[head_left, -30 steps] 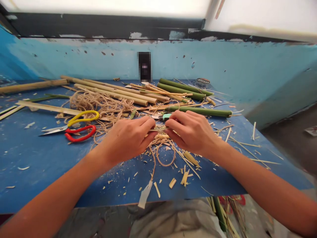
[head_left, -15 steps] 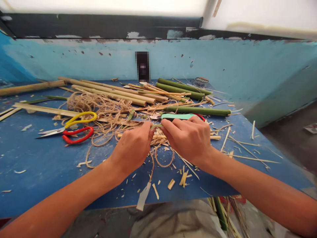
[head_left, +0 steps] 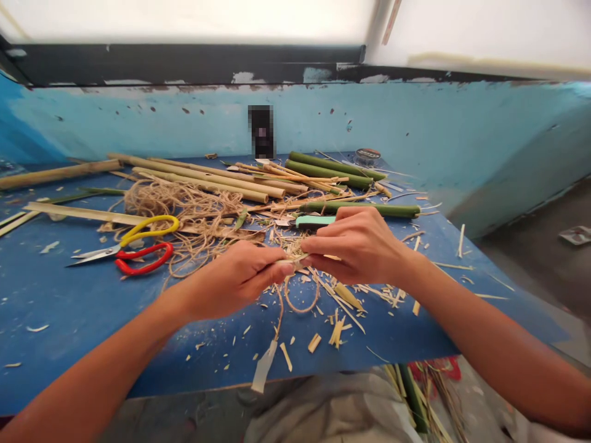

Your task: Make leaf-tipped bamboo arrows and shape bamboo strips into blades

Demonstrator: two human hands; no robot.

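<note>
A thin, pale green strip (head_left: 299, 258) spans the short gap between my hands above the blue table. My left hand (head_left: 240, 277) pinches its left end between thumb and fingers. The other end is held in the fingertips of my right hand (head_left: 357, 246). Just behind my right hand lies a tool with a mint-green handle (head_left: 316, 219), partly covered by that hand. Scissors (head_left: 146, 237) with one yellow and one red handle rest left of my left hand. Tangled twine (head_left: 170, 206) is heaped behind my left hand.
Tan bamboo poles (head_left: 217, 178) and green stalks (head_left: 332, 171) lie at the back. A dark upright object (head_left: 261, 132) stands against the blue wall. Shavings (head_left: 339, 331) and a paper-like tag (head_left: 265, 367) lie near the blue table's (head_left: 175, 369) front edge.
Both hands have moved down and slightly toward me, with the strip between them. Their wrists have turned, so my left thumb and right fingertips now show. The view has shifted a little.
</note>
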